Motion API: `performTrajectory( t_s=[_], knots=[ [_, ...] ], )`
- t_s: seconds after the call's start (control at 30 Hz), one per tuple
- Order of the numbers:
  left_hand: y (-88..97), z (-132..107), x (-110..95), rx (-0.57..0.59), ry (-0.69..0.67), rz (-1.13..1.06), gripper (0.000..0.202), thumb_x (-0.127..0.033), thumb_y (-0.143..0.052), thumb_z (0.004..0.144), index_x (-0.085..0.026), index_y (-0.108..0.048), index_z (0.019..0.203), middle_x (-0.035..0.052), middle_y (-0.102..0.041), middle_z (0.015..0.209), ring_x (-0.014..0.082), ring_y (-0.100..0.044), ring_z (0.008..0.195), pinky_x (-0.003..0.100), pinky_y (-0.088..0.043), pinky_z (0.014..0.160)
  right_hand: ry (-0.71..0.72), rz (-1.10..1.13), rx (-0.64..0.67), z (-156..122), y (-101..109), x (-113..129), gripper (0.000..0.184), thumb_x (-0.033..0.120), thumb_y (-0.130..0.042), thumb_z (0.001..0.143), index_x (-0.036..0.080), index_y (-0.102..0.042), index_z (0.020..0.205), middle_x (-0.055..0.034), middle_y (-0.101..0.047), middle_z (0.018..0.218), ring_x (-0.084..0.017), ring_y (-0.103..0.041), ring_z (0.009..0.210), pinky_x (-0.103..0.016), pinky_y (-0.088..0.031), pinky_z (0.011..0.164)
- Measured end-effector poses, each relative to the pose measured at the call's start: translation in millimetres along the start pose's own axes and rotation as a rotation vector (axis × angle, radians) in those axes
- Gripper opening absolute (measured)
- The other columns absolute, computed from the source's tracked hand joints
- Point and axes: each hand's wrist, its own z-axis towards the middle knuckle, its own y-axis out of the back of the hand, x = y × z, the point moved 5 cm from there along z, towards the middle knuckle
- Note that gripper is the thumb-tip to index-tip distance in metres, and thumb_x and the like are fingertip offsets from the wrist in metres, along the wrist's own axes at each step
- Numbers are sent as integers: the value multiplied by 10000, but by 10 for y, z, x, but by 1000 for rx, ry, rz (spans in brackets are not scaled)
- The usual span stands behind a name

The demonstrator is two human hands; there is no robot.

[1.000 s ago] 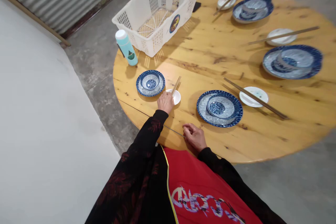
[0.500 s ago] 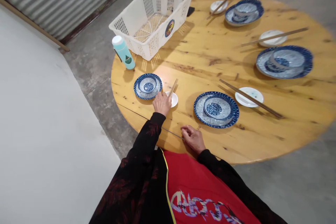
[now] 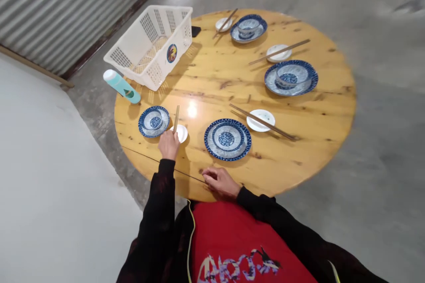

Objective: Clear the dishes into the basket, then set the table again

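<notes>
My left hand point(image 3: 169, 145) is closed around a pair of wooden chopsticks point(image 3: 176, 117), held across a small white dish point(image 3: 182, 134). Its fingers partly cover the dish's left side. Just left of that lies a blue-patterned plate point(image 3: 141, 121) with a matching bowl point(image 3: 153, 120) on it. My right hand point(image 3: 222, 181) rests at the table's near edge, fingers curled with nothing visible in them. Beyond it sits another blue-rimmed plate point(image 3: 208, 140) bearing a bowl point(image 3: 227, 138). To that plate's right, chopsticks point(image 3: 279, 130) lie across a white dish point(image 3: 255, 124).
A white plastic basket point(image 3: 159, 73) stands at the table's far left, with a light-blue bottle point(image 3: 122, 86) before it and a black flat object point(image 3: 195, 31) behind. Two more settings, with a far plate point(image 3: 235, 35) and a right plate point(image 3: 312, 80), occupy the round wooden table point(image 3: 299, 163).
The camera view has shifted, so the table now sits lower and further left. My left hand stays at the small dish with the chopsticks; my right hand still rests near the edge.
</notes>
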Motion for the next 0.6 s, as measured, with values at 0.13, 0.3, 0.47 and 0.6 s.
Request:
performTrajectory(
  t_s=[0.13,0.3,0.47,0.6],
  knots=[
    [143,-520,-136,-28,103,-523,238,-371,-538,940,-187,-636,825,36,-649,800,200,-614,800,298,-446,744,152,-320,-334,-316,1215,54,218,276,-506,961,205,-712,980,-85,-731,931,-204,-671,841,-320,-515,804],
    [-117,-1277,-797,190,252,-1187,374,-533,-675,847,-165,-653,906,23,-653,816,133,-584,704,257,-483,678,-10,-809,-612,-497,2529,-324,373,339,-516,976,92,-633,1230,-227,-659,1208,-345,-586,1175,-482,-452,1029],
    [-416,-1628,-1632,386,309,-1485,448,-580,-739,802,-164,-615,909,16,-633,806,107,-598,664,243,-501,652,-233,-945,-376,-375,2723,-666,483,415,-491,992,47,-572,1293,-233,-664,1143,-348,-621,1083,-437,-503,885],
    [-530,-1644,-1994,421,280,-1568,440,-557,-761,793,-159,-610,907,-4,-589,777,63,-480,583,192,-390,532,-410,-950,-244,-269,2606,-692,446,416,-448,1020,85,-573,1293,-216,-675,1152,-319,-672,1000,-387,-495,792]
  ],
)
